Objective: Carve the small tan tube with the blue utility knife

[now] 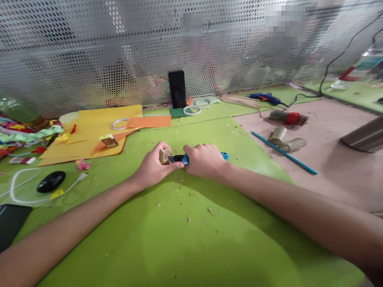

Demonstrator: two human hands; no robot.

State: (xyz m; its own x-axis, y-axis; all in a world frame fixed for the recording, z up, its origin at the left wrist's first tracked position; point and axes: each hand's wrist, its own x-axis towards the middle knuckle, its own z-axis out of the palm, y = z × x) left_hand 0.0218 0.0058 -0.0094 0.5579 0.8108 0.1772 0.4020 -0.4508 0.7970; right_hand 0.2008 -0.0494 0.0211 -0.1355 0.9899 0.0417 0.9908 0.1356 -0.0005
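Observation:
A small pale tan piece (164, 156), hollow at its near end, is held in my left hand (154, 165), with the fingers closed round it. My right hand (206, 160) is wrapped round a blue utility knife (186, 160), whose tail end sticks out past the hand on the right. The knife's blade points left and meets the open side of the tan piece. My left thumb rests along the front of the knife. Small shavings lie on the green table (143, 239) beneath and in front of both hands.
Yellow sheets (89, 135), an orange strip (152, 121) and a black mouse (51, 181) lie left. A phone (177, 89) leans on the perforated metal panel (143, 48). Right are a blue stick (284, 153), cut tubes (293, 144), a glue gun (265, 98) and a large brown cylinder (365, 136).

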